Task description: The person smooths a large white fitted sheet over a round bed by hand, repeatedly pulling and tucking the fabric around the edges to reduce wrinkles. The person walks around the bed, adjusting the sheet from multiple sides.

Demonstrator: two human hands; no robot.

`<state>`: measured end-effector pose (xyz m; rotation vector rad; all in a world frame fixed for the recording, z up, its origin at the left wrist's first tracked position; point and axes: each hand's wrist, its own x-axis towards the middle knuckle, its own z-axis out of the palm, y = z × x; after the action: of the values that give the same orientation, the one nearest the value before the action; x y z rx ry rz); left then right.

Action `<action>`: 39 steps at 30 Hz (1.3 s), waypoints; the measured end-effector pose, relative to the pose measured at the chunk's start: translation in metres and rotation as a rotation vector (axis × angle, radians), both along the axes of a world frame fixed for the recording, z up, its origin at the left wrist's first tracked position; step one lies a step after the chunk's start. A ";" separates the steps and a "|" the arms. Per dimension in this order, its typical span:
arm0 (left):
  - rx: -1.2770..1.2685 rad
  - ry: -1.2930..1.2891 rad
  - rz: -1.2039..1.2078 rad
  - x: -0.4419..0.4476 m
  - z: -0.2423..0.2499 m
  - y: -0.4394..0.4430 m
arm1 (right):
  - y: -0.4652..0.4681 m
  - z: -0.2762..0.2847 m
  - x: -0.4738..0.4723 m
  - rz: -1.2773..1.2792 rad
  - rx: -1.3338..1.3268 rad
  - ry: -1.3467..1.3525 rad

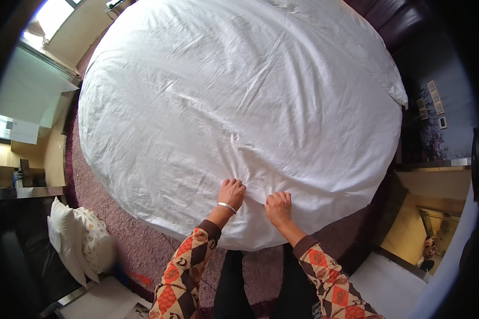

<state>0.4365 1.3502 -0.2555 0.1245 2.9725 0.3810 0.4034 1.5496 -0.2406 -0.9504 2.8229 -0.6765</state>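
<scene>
A white bed cover (191, 111) lies wrinkled over a large bed in front of me. My left hand (232, 194), with a silver bracelet at the wrist, grips a fold of the cloth near the bed's close edge. Just to its right, my right hand (278, 207) is closed on the same cover. Creases run from both hands up towards the middle of the bed. The fingertips are partly hidden by the hands themselves.
A purple-pink carpet (143, 247) surrounds the bed. Several pillows (70, 235) are stacked at the lower left. A dark padded headboard or seat (399, 20) stands at the upper right. A window (60, 16) is at the upper left, and a mirror (437, 235) at the lower right.
</scene>
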 end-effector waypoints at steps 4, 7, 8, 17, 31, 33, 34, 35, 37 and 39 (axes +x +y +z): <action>0.059 -0.150 -0.212 0.010 0.025 -0.012 | 0.009 0.013 0.029 0.175 0.034 -0.027; 0.054 -0.298 -0.437 0.030 0.048 -0.015 | 0.010 0.015 0.051 0.215 0.080 -0.039; 0.074 -0.299 -0.408 0.033 0.046 -0.017 | 0.008 0.015 0.056 0.193 0.096 -0.040; 0.204 -0.013 0.002 0.067 0.033 -0.061 | -0.063 0.021 0.091 0.142 0.052 -0.056; -0.048 0.173 -0.023 0.050 -0.009 -0.161 | -0.147 -0.021 0.085 -0.030 -0.079 0.122; -0.042 0.133 -0.093 0.051 0.002 -0.163 | -0.142 -0.016 0.093 -0.028 -0.053 0.107; -0.030 0.136 -0.125 0.052 0.012 -0.163 | -0.139 -0.014 0.097 -0.036 -0.048 0.091; -0.060 0.127 -0.210 0.055 0.016 -0.165 | -0.136 -0.013 0.102 -0.045 -0.043 0.074; -0.067 -0.008 -0.336 0.063 0.035 -0.172 | -0.130 -0.003 0.118 0.047 -0.018 0.047; -0.019 -0.096 -0.402 0.080 0.036 -0.186 | -0.136 0.003 0.141 0.097 -0.030 0.015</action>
<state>0.5163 1.1640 -0.2198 0.6669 2.7615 0.2959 0.5448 1.4135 -0.2381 -1.0932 2.7655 -0.7044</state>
